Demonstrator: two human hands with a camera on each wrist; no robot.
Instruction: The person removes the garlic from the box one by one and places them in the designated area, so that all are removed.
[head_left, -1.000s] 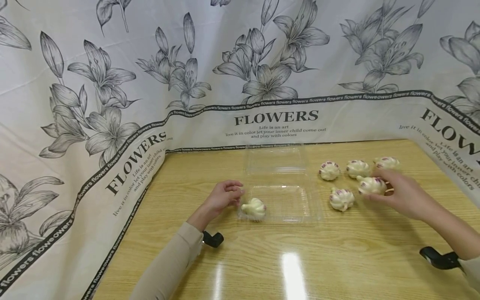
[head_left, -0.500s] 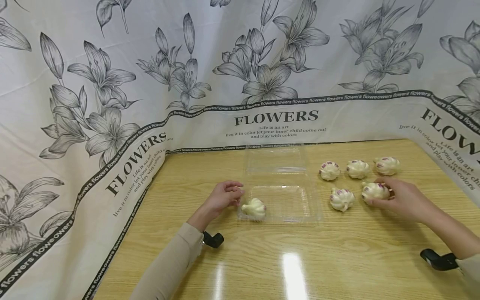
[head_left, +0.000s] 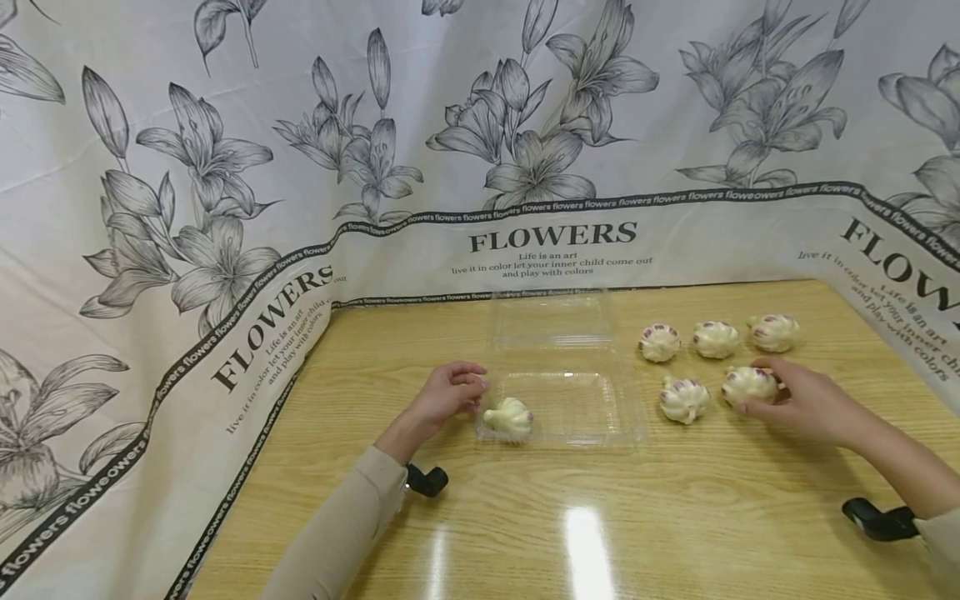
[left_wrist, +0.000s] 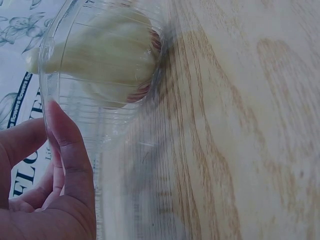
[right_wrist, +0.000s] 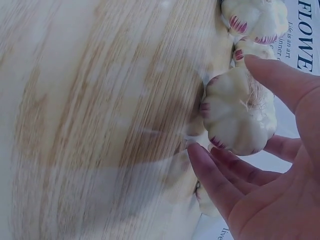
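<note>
A clear plastic clamshell container (head_left: 573, 437) lies with its lid folded back on the wooden table. My left hand (head_left: 447, 390) pinches its left rim between thumb and fingers; the left wrist view shows that rim (left_wrist: 48, 90) close up. Inside, at the front left corner, rests one garlic bulb (head_left: 510, 417). On the right, my right hand (head_left: 813, 402) holds a second garlic bulb (head_left: 748, 386) with purple-tipped cloves, thumb on one side and fingers on the other. In the right wrist view this bulb's root end (right_wrist: 255, 95) faces the camera. Just left of it sits another garlic bulb (head_left: 684, 400).
Behind the right hand, a row holds a left garlic bulb (head_left: 659, 342), a middle garlic bulb (head_left: 716, 339) and a right garlic bulb (head_left: 774, 332). The open lid (head_left: 551, 321) reaches back to a flower-printed curtain (head_left: 555, 250) bordering the wooden table (head_left: 510, 533).
My right hand has moved slightly toward the front with its garlic bulb, away from the back row, and the bulb has turned a little. The left hand has stayed at the container's rim.
</note>
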